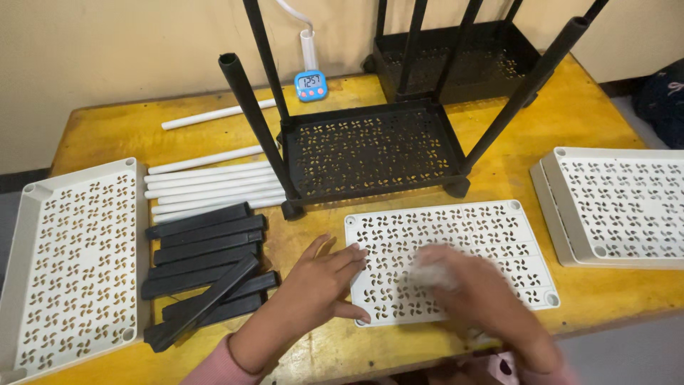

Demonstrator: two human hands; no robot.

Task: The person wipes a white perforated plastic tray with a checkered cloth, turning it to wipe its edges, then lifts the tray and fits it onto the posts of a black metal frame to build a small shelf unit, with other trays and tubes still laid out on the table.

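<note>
At the far left edge of the yellow table we see a white perforated tray lying flat. Right of it lie white tubes in a row, one more farther off, and nearer us a pile of black tubes. Next comes our left hand, fingers spread and loose, fingertips resting on the left edge of a white perforated panel that lies flat near the table's near edge, in the middle. Just beyond that panel stands a black perforated shelf with black poles rising from its corners; a small blue timer sits behind it, and a second black shelf farther back. Our right hand is on the panel, blurred, with something pale and soft under the fingers; we cannot tell whether they grip it. At the far right lie stacked white trays.
</note>
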